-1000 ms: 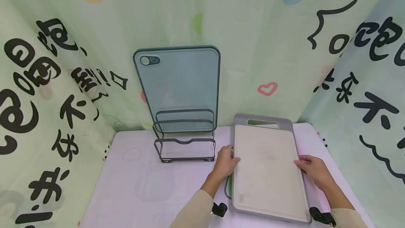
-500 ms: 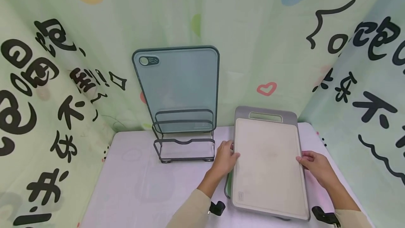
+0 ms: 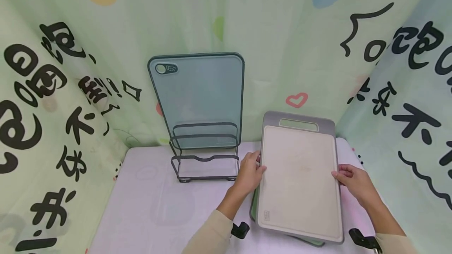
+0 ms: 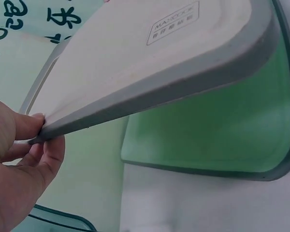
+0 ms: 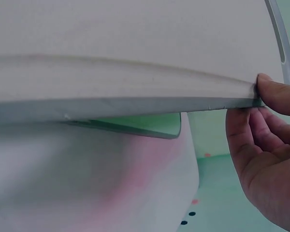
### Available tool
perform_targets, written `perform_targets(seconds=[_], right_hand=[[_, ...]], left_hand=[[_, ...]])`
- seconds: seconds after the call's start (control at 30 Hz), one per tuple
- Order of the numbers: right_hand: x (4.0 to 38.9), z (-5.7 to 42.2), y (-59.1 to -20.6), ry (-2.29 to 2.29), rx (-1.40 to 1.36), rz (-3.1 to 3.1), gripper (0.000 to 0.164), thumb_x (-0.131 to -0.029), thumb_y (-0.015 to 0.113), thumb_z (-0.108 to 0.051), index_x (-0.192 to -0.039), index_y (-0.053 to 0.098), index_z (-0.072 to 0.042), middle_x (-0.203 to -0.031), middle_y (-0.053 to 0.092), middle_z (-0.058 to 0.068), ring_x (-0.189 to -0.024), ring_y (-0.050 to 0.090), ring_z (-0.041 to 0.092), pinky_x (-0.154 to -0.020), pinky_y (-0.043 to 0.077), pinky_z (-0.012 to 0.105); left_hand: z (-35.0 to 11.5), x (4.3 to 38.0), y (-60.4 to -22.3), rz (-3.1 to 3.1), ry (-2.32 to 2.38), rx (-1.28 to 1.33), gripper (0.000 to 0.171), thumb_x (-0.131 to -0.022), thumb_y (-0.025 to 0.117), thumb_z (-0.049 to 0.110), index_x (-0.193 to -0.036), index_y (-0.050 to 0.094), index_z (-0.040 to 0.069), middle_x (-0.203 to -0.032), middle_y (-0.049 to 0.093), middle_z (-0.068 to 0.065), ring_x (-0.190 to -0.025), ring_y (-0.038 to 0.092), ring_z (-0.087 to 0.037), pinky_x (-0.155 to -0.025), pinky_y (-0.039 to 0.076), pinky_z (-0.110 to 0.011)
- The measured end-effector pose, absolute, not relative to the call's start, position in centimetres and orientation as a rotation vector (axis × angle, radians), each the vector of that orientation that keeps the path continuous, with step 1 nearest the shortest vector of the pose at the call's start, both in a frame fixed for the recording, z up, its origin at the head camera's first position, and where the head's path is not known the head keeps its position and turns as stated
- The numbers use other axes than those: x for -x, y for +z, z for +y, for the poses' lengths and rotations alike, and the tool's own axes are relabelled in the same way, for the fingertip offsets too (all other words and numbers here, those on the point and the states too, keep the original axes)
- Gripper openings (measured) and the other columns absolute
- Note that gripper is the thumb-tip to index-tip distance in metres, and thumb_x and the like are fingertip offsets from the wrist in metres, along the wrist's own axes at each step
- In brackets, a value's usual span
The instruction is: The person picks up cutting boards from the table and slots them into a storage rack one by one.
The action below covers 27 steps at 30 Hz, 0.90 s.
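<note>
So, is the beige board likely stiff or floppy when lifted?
Probably stiff: the beige board looks flat, pinched only at its sides by the left hand and right hand. Unlikely to roll, given its broad rectangular shape.

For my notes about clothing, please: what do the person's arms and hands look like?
The left hand and right hand are bare. Plain beige sleeves end on the forearms; a black wrist camera sits by each.

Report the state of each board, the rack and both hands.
Beige board: raised, held at both sides
Green board: lying flat, partly covered
Rack: standing upright
Blue board: standing in rack
Left hand: pinching beige board's left edge
Right hand: pinching beige board's right edge
</note>
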State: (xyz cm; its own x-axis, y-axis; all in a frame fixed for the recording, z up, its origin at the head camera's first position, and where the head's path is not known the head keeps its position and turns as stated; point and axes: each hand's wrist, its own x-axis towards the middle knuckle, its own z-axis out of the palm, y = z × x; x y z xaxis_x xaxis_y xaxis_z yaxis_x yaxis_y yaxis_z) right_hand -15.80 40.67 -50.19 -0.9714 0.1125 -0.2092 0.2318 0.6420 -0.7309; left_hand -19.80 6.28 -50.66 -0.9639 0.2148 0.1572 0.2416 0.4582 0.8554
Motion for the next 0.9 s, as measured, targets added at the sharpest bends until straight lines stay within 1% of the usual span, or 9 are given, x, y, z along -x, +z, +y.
perform_targets(seconds=[0.07,0.1,0.23,0.4,0.53,0.73,0.9], right_hand=[[15.7,40.5,-50.0,-1.245,-0.272,2.733,0.06,-0.105,0.061,-0.032,-0.136,0.048,0.018,-0.105,0.071,0.018,-0.078,0.065,-0.002,-0.072,0.057,0.015],[15.7,40.5,-49.8,-1.253,-0.264,2.74,0.06,-0.105,0.062,-0.031,-0.136,0.048,0.018,-0.105,0.071,0.02,-0.077,0.065,-0.002,-0.072,0.057,0.016],[15.6,40.4,-49.2,-1.274,-0.24,2.758,0.06,-0.105,0.062,-0.031,-0.136,0.048,0.018,-0.107,0.071,0.021,-0.077,0.064,-0.004,-0.072,0.057,0.014],[15.5,40.1,-48.2,-1.296,-0.239,2.78,0.06,-0.105,0.061,-0.031,-0.137,0.047,0.017,-0.113,0.066,0.027,-0.079,0.062,-0.006,-0.07,0.054,0.01],[15.6,39.7,-47.4,-1.325,-0.242,2.801,0.059,-0.105,0.061,-0.031,-0.138,0.047,0.016,-0.117,0.062,0.029,-0.08,0.059,-0.008,-0.07,0.053,0.008],[16.1,39.1,-46.7,-1.343,-0.243,2.82,0.06,-0.105,0.061,-0.032,-0.139,0.047,0.015,-0.119,0.061,0.029,-0.08,0.057,-0.011,-0.071,0.052,0.006],[16.4,38.5,-46.3,-1.35,-0.224,2.854,0.055,-0.105,0.062,-0.031,-0.136,0.05,0.013,-0.116,0.062,0.024,-0.08,0.056,-0.011,-0.071,0.051,0.005]], left_hand=[[6.2,19.8,-50.3,-2.657,-1.548,0.418,0.042,-0.092,0.074,0.001,-0.132,0.062,-0.005,-0.102,0.061,-0.011,-0.078,0.054,-0.007,-0.066,0.049,-0.017],[6.2,19.8,-50.1,-2.657,-1.536,0.421,0.041,-0.092,0.074,0.001,-0.131,0.062,-0.005,-0.102,0.061,-0.011,-0.079,0.055,-0.009,-0.066,0.049,-0.017],[6.1,19.7,-49.4,-2.658,-1.516,0.438,0.041,-0.093,0.074,0.002,-0.132,0.062,-0.005,-0.105,0.062,-0.012,-0.079,0.056,-0.01,-0.066,0.049,-0.017],[5.9,19.6,-48.6,-2.614,-1.536,0.458,0.046,-0.092,0.075,0.001,-0.135,0.061,-0.006,-0.106,0.062,-0.014,-0.078,0.057,-0.008,-0.065,0.05,-0.017],[5.6,19.7,-48.1,-2.582,-1.563,0.447,0.048,-0.091,0.076,0.0,-0.136,0.061,-0.004,-0.106,0.062,-0.013,-0.079,0.058,-0.008,-0.065,0.05,-0.015],[5.1,19.9,-47.5,-2.552,-1.536,0.444,0.048,-0.09,0.077,-0.001,-0.135,0.061,-0.004,-0.11,0.063,-0.013,-0.079,0.06,-0.008,-0.065,0.051,-0.014],[4.5,20.0,-46.9,-2.537,-1.511,0.448,0.048,-0.09,0.077,0.0,-0.135,0.061,-0.004,-0.109,0.064,-0.012,-0.079,0.061,-0.008,-0.065,0.051,-0.014]])
